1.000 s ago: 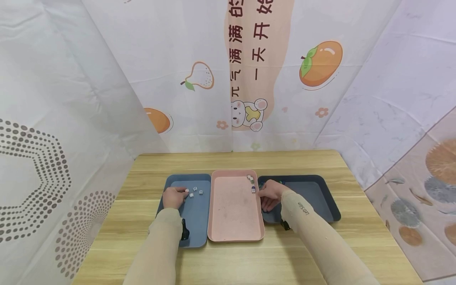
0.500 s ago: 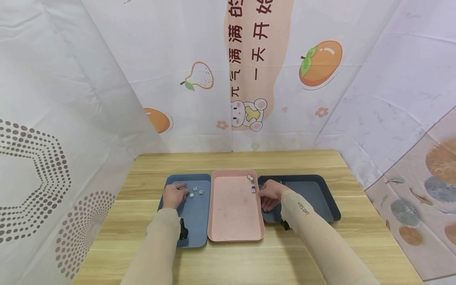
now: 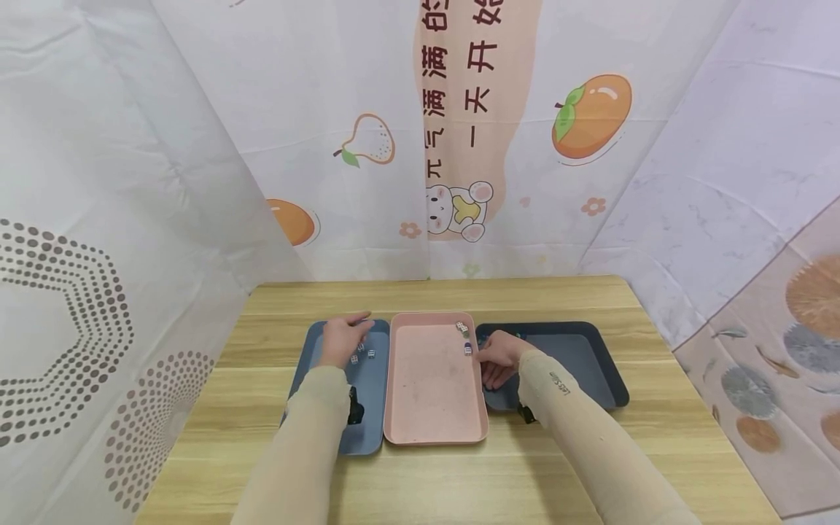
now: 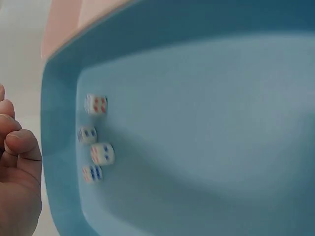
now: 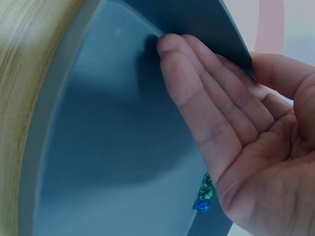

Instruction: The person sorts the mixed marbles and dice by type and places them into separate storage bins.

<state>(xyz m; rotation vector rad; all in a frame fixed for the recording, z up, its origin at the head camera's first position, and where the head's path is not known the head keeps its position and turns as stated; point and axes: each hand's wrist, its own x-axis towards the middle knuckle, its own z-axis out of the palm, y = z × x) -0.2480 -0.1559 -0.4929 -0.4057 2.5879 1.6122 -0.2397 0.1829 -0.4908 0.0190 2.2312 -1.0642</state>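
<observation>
In the head view my left hand (image 3: 343,341) hovers over the far end of the blue tray (image 3: 363,437). Its thumb and fingers draw close together in the left wrist view; I cannot tell whether something is between them. Several white dice (image 4: 102,154) with red and blue dots lie below in the tray. My right hand (image 3: 502,350) rests at the left wall of the dark tray (image 3: 613,379). Its fingers (image 5: 211,123) are extended inside, the thumb at the rim. Green and blue glass beads (image 5: 204,194) lie near the palm in the right wrist view.
A pink tray (image 3: 433,408) stands between the two others. Along its right wall lie white dice (image 3: 468,351) and small coloured pieces in a line. All three trays sit side by side on a wooden table (image 3: 433,488), with printed curtains (image 3: 367,219) behind and at the sides.
My left hand first shifts slightly left within the blue tray, then moves up and to the right, toward its far edge. My right hand stays in place.
</observation>
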